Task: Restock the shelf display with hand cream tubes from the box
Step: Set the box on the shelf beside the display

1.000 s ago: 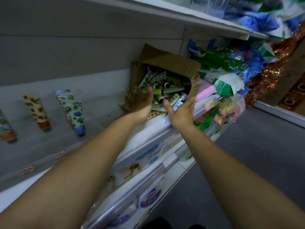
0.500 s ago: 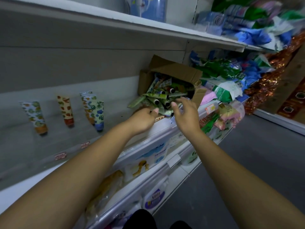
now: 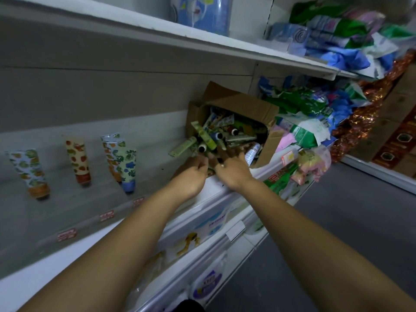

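Observation:
A cardboard box [image 3: 243, 102] lies tipped on the shelf [image 3: 157, 158], its open mouth spilling several hand cream tubes [image 3: 207, 136]. My left hand [image 3: 191, 174] and my right hand [image 3: 234, 171] meet at the front of that pile, fingers curled down among the tubes. My right hand's fingers close over a tube with a dark cap [image 3: 221, 164]. My left hand's fingertips pinch a tube at the pile's edge, mostly hidden by the hand. Further left on the shelf stand patterned tubes: one [image 3: 29, 170], another [image 3: 78, 161], and a pair [image 3: 126, 167].
Bagged goods in green, blue and pink [image 3: 304, 122] crowd the shelf right of the box. An upper shelf board [image 3: 202, 39] hangs overhead. Lower shelves with white packets [image 3: 209, 224] jut out below my arms. Grey floor [image 3: 337, 221] lies to the right.
Both hands drew back from inside the box to its front edge and came together, fingers closing on tubes. The view shifted, bringing more of the standing tubes into sight.

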`<state>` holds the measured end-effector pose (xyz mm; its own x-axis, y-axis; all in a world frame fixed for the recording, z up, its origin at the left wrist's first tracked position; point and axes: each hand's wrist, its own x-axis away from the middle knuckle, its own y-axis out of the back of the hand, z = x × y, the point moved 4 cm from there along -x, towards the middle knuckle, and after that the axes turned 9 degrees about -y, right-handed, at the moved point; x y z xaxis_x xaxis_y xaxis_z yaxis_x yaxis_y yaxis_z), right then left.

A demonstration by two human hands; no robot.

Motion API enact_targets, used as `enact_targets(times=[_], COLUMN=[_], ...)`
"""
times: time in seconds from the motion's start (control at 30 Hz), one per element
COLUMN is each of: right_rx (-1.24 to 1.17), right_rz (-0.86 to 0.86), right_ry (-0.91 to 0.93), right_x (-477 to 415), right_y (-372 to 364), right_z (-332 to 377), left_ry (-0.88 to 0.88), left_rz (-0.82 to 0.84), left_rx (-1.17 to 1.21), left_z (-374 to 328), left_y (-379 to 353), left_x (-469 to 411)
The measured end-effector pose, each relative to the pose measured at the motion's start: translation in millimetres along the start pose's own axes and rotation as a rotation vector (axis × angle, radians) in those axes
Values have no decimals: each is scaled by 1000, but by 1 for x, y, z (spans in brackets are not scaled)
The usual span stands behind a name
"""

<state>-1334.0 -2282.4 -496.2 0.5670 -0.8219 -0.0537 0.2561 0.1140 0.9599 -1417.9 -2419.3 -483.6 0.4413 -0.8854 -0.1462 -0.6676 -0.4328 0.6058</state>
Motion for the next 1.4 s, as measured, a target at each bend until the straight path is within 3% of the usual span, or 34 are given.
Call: enact_targets(times=[0.13, 0.2, 0.27, 0.37, 0.47, 0.7, 0.8, 0.9, 1.0, 1.1, 1.4], right_rx=[-299, -386, -287, -14, 28, -327, -647, -758, -789, -772, -293], right_rz=[21, -83, -186, -56, 34, 52, -58, -208, -233, -256, -103], right_ry=[79, 47, 39, 8, 7, 113, 50, -6, -93, -127, 186], right_x=[8, 5, -1, -8, -2, 32, 39, 42, 42, 48, 55], right_y=[7, 21, 33, 25, 7, 15, 30, 38, 33, 26, 31], right_z=[-5, -18, -29, -34, -31, -38, -51, -61, -68, -68, -38], left_ry=[-75, -140, -195, -220, -236, -250, -218, -221, -185, -168, -118], left_rz=[23, 7, 12, 55, 30, -84, -88, -98, -114, -134, -194], left_rx=[-115, -162, -234, -356, -400, -498, -472, -431, -392, -370, -276], left_z=[15, 25, 30, 30, 26, 17, 18, 19, 19, 19, 15], left_y=[-1, -1, -3, -9, -11, -8, -5, -3, -2, -3, 0], left_x=[-8, -11, -13, -14, -12, 0, 3, 2, 4, 5, 8])
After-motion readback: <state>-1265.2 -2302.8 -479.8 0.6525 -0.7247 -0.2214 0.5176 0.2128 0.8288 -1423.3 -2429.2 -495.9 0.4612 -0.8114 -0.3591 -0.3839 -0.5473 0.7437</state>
